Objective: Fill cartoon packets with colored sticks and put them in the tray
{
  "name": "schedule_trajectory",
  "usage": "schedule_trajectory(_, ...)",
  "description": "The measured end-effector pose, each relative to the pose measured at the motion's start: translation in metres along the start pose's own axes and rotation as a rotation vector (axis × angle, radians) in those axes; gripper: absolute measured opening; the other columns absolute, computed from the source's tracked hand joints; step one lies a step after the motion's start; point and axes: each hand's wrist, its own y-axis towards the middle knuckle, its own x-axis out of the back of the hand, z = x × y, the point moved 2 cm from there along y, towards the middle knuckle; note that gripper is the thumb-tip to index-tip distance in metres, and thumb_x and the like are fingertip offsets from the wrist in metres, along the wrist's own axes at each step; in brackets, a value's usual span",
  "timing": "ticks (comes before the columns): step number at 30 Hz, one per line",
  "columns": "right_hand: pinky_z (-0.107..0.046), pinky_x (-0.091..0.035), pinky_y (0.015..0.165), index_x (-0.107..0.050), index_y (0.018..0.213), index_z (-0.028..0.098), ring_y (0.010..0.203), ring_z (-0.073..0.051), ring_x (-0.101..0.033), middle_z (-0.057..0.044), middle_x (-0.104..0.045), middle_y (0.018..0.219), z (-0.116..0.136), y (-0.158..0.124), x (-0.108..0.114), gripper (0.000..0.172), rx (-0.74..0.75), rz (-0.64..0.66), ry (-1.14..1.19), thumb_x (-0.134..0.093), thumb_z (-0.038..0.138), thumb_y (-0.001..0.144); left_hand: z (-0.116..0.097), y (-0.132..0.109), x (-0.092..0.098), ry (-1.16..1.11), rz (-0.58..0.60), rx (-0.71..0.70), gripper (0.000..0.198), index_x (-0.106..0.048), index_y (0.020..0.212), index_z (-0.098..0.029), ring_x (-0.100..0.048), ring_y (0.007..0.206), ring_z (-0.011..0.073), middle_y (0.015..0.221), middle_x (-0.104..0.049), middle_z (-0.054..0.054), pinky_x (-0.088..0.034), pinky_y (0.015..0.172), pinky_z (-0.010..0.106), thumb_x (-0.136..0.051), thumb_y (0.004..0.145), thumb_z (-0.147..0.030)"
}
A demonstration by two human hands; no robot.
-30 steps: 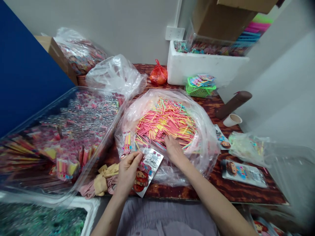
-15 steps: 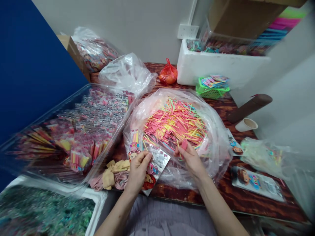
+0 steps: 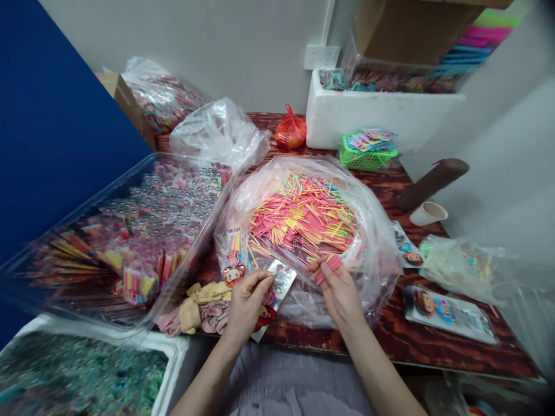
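Observation:
My right hand [image 3: 340, 292] grips a small bundle of pink sticks [image 3: 332, 264] with a yellow one among them, at the near edge of the open plastic bag [image 3: 381, 254]. A heap of thin pink, yellow and green sticks [image 3: 303, 216] fills that bag. My left hand [image 3: 248, 300] is closed in a pinch over silver printed packets [image 3: 284, 280]; whatever its fingertips hold is hidden. Just left of it lies a packet of sticks with a cartoon head [image 3: 234, 271]. Yellow and pink cloth [image 3: 203, 309] is bunched beside my left wrist.
On the left stands a clear tub [image 3: 217, 216] of filled packets, above a white foam box [image 3: 173, 346]. To the right are a paper cup [image 3: 428, 214], a brown bottle [image 3: 433, 184] and a flat packet [image 3: 451, 315]. A green basket [image 3: 368, 160] stands behind.
The pink sticks in my right hand are now spread out flatter and turned sideways. My left hand has shifted slightly right over the silver packets. The whole view has moved slightly.

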Motion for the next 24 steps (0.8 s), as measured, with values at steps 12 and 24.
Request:
schedule_trajectory(12,-0.044,-0.050,0.097,-0.066,0.085,0.023,0.097,-0.022,-0.070,-0.001,-0.076,0.087,0.031,0.014,-0.078,0.016,-0.223,0.187,0.454,-0.077,0.029,0.076,-0.002,-0.001,-0.004,-0.012,0.064,-0.096,0.015,-0.073,0.078,-0.020,-0.059,0.079,0.0152,0.080,-0.066,0.002,-0.044,0.073,0.024,-0.064,0.084,-0.030)
schedule_trajectory(24,-0.042,-0.043,0.099,-0.063,0.085,0.021,0.095,-0.023,-0.069,-0.003,-0.075,0.083,0.023,-0.014,-0.078,0.015,-0.073,0.108,0.083,-0.069,0.035,0.083,-0.008,-0.004,-0.006,-0.024,0.071,-0.043,0.017,-0.071,0.076,-0.018,-0.057,0.075,0.0155,0.076,-0.064,0.002,-0.044,0.071,0.025,-0.063,0.084,-0.030)
